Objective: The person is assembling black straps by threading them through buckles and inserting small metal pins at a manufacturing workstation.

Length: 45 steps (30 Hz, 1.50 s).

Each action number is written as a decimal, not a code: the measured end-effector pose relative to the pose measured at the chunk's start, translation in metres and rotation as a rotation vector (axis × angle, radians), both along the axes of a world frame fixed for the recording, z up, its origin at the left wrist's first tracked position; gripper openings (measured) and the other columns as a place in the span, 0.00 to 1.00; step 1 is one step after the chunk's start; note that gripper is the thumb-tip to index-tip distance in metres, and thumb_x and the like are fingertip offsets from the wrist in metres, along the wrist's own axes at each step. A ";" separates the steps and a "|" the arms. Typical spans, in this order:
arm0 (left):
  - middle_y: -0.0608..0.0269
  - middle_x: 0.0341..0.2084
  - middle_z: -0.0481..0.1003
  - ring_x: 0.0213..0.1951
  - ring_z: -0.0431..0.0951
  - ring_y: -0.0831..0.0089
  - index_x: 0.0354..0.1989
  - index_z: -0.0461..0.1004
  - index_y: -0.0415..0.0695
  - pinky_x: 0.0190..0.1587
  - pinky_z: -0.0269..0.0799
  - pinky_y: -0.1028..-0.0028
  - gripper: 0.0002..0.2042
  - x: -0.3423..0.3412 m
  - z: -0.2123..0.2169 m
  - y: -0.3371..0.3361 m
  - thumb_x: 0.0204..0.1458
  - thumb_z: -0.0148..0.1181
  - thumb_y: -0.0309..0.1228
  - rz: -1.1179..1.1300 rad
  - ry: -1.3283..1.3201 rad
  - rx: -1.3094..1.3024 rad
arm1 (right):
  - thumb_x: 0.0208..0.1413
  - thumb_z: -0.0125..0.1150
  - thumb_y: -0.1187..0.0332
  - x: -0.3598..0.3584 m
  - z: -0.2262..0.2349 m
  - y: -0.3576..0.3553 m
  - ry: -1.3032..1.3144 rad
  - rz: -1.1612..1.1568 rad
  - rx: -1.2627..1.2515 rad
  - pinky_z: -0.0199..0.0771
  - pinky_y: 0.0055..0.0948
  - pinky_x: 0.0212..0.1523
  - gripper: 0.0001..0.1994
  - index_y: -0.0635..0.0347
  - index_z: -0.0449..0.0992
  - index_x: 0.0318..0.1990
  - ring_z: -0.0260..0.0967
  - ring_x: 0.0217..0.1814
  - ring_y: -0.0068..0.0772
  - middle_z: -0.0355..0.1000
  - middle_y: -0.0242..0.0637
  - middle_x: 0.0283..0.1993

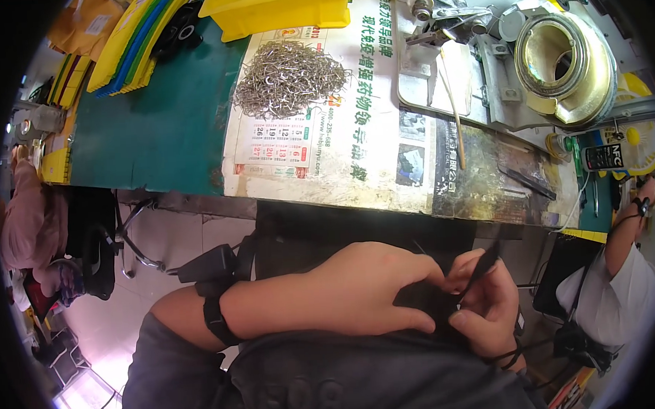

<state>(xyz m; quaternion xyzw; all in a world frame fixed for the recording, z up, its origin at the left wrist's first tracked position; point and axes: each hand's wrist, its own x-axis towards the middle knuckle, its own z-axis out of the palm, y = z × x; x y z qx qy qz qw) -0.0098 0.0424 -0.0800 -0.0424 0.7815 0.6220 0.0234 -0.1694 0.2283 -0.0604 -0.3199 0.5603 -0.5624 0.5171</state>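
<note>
Can go up from the hands (378, 281) over the near edge of the tabletop (207, 203), then across the green mat (149, 139) or the bare front of the paper (334, 178). Blocked farther back by a heap of metal bits (293, 80) and a yellow bin (279, 15). Crowded on the right by a stick (456, 115) and a round gold-coloured part (589, 83).

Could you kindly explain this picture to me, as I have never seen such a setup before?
There is no robot here: these are a person's bare hands, seen by a wide fisheye camera worn on the head and looking down, so straight edges bend. The right hand holds a slim dark tool; the left hand is close beside it, and whether it grips anything is unclear. On the bench sit a pile of thin metal pieces, a yellow bin and a round brass-coloured device.
</note>
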 end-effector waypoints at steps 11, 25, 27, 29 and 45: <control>0.55 0.53 0.75 0.56 0.74 0.65 0.55 0.72 0.38 0.59 0.67 0.68 0.21 0.001 -0.012 -0.004 0.53 0.67 0.28 -0.139 -0.015 0.454 | 0.50 0.69 0.84 -0.003 -0.004 0.004 -0.379 0.130 0.243 0.72 0.23 0.50 0.27 0.61 0.61 0.55 0.71 0.53 0.22 0.72 0.36 0.50; 0.57 0.58 0.69 0.60 0.68 0.69 0.63 0.61 0.38 0.63 0.62 0.69 0.24 0.019 -0.014 -0.006 0.58 0.55 0.21 -0.130 -0.145 0.746 | 0.40 0.81 0.67 0.008 -0.001 -0.002 0.273 0.214 0.234 0.62 0.16 0.30 0.23 0.63 0.74 0.42 0.62 0.31 0.12 0.71 0.25 0.31; 0.59 0.58 0.67 0.59 0.67 0.70 0.63 0.62 0.39 0.62 0.62 0.70 0.22 0.021 -0.012 -0.008 0.60 0.54 0.22 -0.176 -0.178 0.653 | 0.40 0.81 0.68 0.010 -0.003 0.000 0.228 0.204 0.237 0.62 0.16 0.30 0.23 0.63 0.74 0.42 0.62 0.30 0.12 0.71 0.25 0.31; 0.60 0.52 0.71 0.57 0.69 0.70 0.61 0.65 0.41 0.60 0.64 0.69 0.21 0.022 -0.014 -0.009 0.58 0.55 0.22 -0.178 -0.090 0.449 | 0.40 0.81 0.68 0.010 -0.006 0.001 0.185 0.190 0.244 0.61 0.17 0.29 0.23 0.63 0.74 0.42 0.61 0.30 0.12 0.70 0.25 0.31; 0.68 0.40 0.71 0.41 0.70 0.79 0.50 0.69 0.41 0.46 0.67 0.75 0.14 0.032 -0.009 -0.013 0.54 0.57 0.21 -0.048 -0.257 0.483 | 0.45 0.79 0.69 -0.001 0.011 -0.004 0.188 0.380 0.271 0.75 0.19 0.40 0.25 0.64 0.73 0.50 0.76 0.40 0.18 0.76 0.33 0.38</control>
